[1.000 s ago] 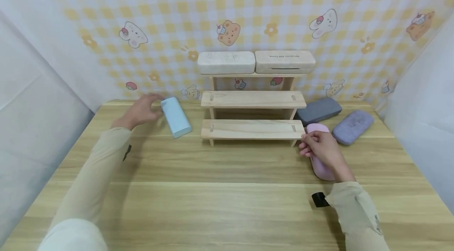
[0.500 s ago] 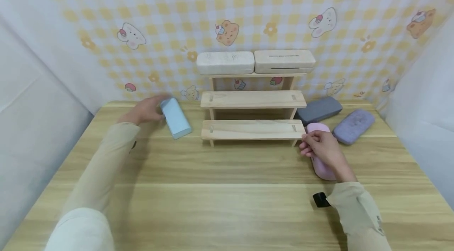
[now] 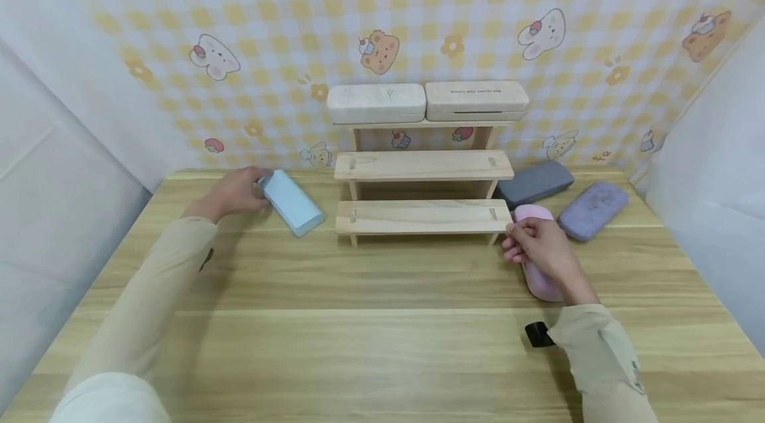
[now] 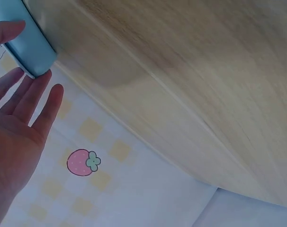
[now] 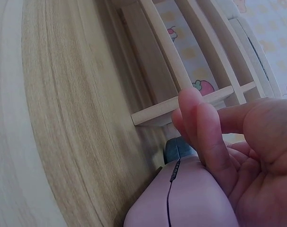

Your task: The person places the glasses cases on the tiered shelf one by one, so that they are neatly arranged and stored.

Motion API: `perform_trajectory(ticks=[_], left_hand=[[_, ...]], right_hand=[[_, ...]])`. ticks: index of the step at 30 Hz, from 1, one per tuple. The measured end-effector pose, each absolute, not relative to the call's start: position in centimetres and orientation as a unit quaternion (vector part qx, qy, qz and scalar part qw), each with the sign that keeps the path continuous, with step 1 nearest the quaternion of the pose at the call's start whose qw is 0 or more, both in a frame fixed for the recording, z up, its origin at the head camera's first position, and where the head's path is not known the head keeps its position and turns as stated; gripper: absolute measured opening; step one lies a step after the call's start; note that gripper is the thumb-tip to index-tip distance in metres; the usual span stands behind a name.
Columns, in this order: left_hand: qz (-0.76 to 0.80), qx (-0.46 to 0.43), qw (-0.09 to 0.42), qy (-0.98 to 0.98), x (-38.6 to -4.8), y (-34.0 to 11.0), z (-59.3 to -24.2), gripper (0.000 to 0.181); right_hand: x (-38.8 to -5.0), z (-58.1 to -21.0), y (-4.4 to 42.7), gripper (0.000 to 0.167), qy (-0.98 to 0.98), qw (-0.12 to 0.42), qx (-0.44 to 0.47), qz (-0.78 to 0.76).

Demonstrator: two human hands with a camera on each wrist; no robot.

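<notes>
At the left, the left hand (image 3: pixel 230 196) holds the far end of a light blue case (image 3: pixel 293 202) lying slanted. In the left wrist view the thumb of this hand (image 4: pixel 15 137) lies over the blue case (image 4: pixel 32 49), with fingertips against its end. The right hand (image 3: pixel 545 249) pinches the right front corner of the lowest board of a wooden three-step shelf (image 3: pixel 418 217), above a pink case (image 3: pixel 542 285). From the right wrist, the hand (image 5: pixel 262 161) is beside the shelf (image 5: pixel 157 111) and over the pink case (image 5: pixel 195 198); its exact grip is partly hidden.
Two pale cases, one white (image 3: pixel 376 104) and one beige (image 3: pixel 478 101), stand side by side on the top step. Right of the shelf lie a dark grey case (image 3: pixel 534 184) and a purple-grey case (image 3: pixel 594 210). A patterned cloth (image 3: pixel 287 44) hangs behind the table (image 3: pixel 370 343).
The left hand has closed on the blue case, whose far end has swung left so that it lies more slanted. The right hand stays at the shelf corner.
</notes>
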State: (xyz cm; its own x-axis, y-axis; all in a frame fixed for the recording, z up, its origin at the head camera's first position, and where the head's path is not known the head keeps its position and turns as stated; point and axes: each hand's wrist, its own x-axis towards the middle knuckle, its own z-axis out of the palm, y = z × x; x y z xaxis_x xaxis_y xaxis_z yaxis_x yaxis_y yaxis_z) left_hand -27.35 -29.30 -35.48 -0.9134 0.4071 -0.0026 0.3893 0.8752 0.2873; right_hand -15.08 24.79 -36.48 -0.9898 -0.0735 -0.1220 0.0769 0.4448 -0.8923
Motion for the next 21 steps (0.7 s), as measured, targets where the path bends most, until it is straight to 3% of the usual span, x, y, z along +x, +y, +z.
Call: perform_trajectory(ticks=[8, 17, 21], left_hand=[[0.186, 0.184, 0.049, 0.964, -24.3, -30.6, -35.6, 0.064], [0.206, 0.204, 0.042, 0.956, -22.9, -30.2, -37.0, 0.093], [0.200, 0.211, 0.060, 0.955, -22.8, -29.9, -37.5, 0.084]], right_hand=[[-15.2, -36.4, 24.6, 0.036, 0.847, 0.073, -0.004, -0.527], [-15.2, -36.3, 24.6, 0.035, 0.848, 0.073, -0.001, -0.526], [-15.1, -36.5, 24.8, 0.036, 0.845, 0.078, 0.000, -0.529]])
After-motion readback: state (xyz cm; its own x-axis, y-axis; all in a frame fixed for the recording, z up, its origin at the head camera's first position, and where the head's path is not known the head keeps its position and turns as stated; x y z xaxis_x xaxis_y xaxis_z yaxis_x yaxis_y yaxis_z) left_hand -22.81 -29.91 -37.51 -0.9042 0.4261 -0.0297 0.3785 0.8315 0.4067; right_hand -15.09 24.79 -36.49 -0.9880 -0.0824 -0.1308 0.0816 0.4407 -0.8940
